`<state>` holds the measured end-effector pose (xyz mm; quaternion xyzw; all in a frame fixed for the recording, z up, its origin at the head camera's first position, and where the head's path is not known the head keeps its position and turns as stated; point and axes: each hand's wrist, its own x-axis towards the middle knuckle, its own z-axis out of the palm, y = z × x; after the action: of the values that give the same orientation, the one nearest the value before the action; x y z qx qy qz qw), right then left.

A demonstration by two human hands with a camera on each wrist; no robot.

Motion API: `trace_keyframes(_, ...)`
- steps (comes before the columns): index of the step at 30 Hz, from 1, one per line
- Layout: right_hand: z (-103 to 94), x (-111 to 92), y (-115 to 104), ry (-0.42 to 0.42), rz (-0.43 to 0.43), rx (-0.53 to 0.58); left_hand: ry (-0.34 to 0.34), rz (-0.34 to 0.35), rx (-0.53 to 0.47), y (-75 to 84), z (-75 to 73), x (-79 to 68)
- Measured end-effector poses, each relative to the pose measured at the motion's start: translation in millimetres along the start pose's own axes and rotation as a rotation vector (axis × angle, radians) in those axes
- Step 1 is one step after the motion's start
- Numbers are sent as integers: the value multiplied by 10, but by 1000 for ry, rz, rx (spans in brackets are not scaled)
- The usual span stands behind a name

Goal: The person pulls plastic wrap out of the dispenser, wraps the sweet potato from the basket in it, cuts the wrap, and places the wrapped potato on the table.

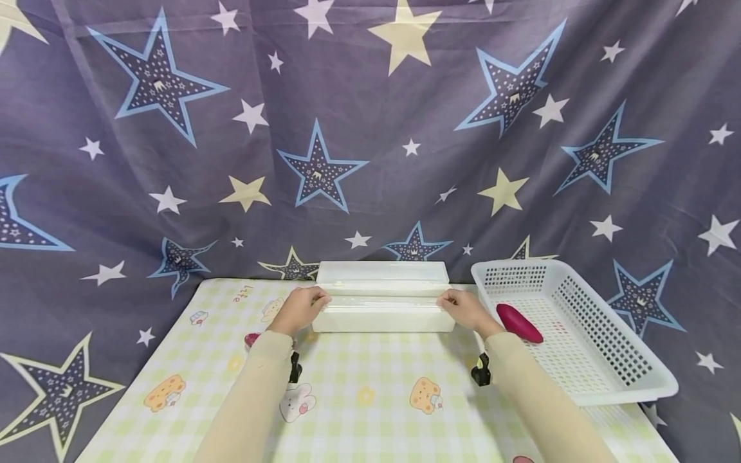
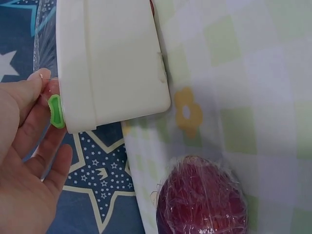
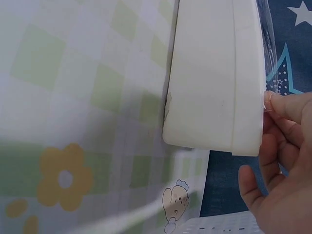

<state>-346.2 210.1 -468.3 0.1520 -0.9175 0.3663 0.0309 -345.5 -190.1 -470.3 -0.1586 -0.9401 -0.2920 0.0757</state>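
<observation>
A white cling film dispenser [image 1: 383, 320] stands at the far edge of the table with its lid [image 1: 382, 270] raised. Clear cling film [image 2: 45, 46] stretches along its top. My left hand [image 1: 298, 310] pinches the film at the left end, close to a green slide cutter [image 2: 57, 111]. At the other end my right hand [image 1: 465, 310] pinches the film between thumb and finger. A dark red rounded thing wrapped in film [image 2: 202, 200] lies on the table near my left wrist, mostly hidden by the sleeve in the head view.
On the right sits a white perforated basket [image 1: 613, 334] holding a magenta oblong thing [image 1: 519, 323]. A checked cloth [image 1: 370, 366] with cartoon prints covers the table. Behind it hangs a dark star-patterned curtain [image 1: 370, 193]. A reddish shape is cut off at the bottom edge.
</observation>
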Motion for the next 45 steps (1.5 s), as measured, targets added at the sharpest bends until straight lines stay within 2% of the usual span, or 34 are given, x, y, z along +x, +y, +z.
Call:
trace_keyframes(6,-75,-13,-6,-20,-13,10,1,-18,-11,47,-35,-11)
trace_keyframes(13,-167,-28,-25,7,-60,18,47,48,6,109,-119,-1)
trace_keyframes(24,-189,-38,-51,22,17,45,61,51,-17,112,-152,-39)
trace_keyframes(30,-203,-68,-110,60,5,70,106,85,-16,126,-197,-57)
trace_keyframes(36,-242,-84,-168,124,-74,57,142,99,-21,175,-272,-84)
trace_keyframes(40,-285,-97,-212,128,-59,78,169,113,-19,251,-356,-110)
trace_keyframes(45,-324,-108,-250,142,-51,87,222,177,-24,303,-429,-129)
